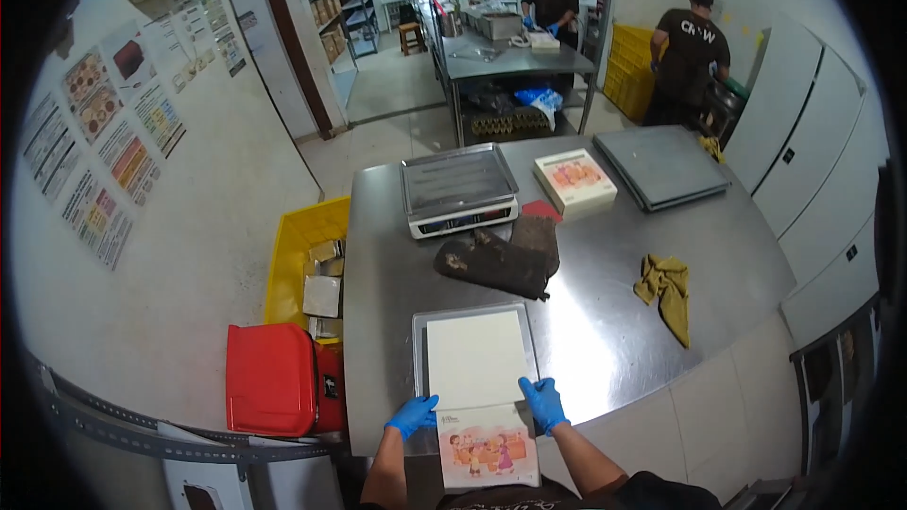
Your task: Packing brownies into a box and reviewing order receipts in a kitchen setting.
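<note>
In front of me lies a cream cardboard box (pixel 473 360), its plain face up, over a shallow grey tray (pixel 419 340). An illustrated cream panel (pixel 487 448) with pink and orange figures meets its near edge and reaches toward my body. Whether the two are one hinged box or separate pieces, I cannot tell. My left hand (pixel 412 416), in a blue glove, grips the left side near where they meet. On the right side, my blue-gloved right hand (pixel 543 404) grips the edge, thumb on top.
A steel table (pixel 602 248) carries a digital scale (pixel 459 184), dark oven mitts (pixel 499 262), an illustrated box (pixel 575 178), stacked grey sheets (pixel 659 163) and a yellow cloth (pixel 665 290). Left stand a red bin (pixel 273 379) and yellow crate (pixel 283 248). Two people work beyond.
</note>
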Demonstrator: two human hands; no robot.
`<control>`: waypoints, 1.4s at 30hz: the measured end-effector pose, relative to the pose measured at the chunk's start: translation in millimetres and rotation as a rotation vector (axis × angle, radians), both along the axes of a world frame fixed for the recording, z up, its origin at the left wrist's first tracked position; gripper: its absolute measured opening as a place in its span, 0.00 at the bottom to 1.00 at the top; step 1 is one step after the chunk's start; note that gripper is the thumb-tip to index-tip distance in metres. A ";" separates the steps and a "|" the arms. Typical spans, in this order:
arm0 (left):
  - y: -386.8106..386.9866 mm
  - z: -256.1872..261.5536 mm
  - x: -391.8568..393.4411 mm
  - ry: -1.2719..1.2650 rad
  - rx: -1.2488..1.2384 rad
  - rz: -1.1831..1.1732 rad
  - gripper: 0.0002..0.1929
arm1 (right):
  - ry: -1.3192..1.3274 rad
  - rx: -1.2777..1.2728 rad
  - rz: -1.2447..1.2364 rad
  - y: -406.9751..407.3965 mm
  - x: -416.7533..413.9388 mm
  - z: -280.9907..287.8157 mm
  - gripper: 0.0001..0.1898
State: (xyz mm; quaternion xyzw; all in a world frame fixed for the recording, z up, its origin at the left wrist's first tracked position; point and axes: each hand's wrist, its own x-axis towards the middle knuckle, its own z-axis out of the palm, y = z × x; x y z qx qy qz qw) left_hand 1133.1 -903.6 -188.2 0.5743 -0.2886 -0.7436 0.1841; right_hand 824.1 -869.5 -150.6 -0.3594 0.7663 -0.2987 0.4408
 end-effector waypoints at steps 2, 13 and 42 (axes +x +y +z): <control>0.1 1.7 -1.7 -0.038 -0.009 -0.031 0.27 | 0.041 0.005 0.012 1.7 -5.2 -9.1 0.35; -15.1 5.6 -56.5 -1.084 -0.808 -0.087 0.44 | 0.243 0.231 0.204 8.8 -13.6 7.5 0.49; 93.2 93.2 -285.5 -0.719 -1.389 -1.007 0.41 | -1.317 -0.351 -0.582 166.0 -43.3 -93.5 0.24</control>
